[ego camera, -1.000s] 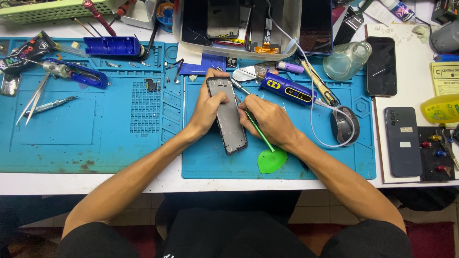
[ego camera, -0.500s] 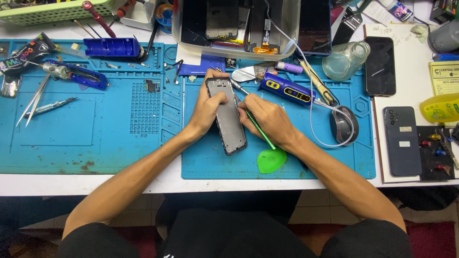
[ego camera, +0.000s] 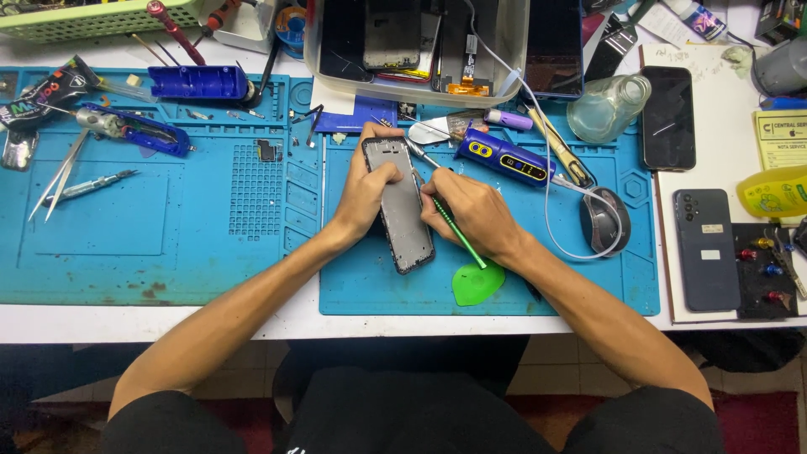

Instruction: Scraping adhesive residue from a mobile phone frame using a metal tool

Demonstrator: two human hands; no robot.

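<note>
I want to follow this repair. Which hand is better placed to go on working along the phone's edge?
The right hand, I think: it holds the green tool against the phone. The left hand grips the phone, steadying it on the blue mat.

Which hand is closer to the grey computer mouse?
The right hand. It is beside the mouse, only a short gap left of it, holding a green tool. The left hand is farther off, on the far side of the phone it holds.

yellow label card (ego camera: 777, 139) far right; dark phone screen (ego camera: 668, 118) beside
</note>
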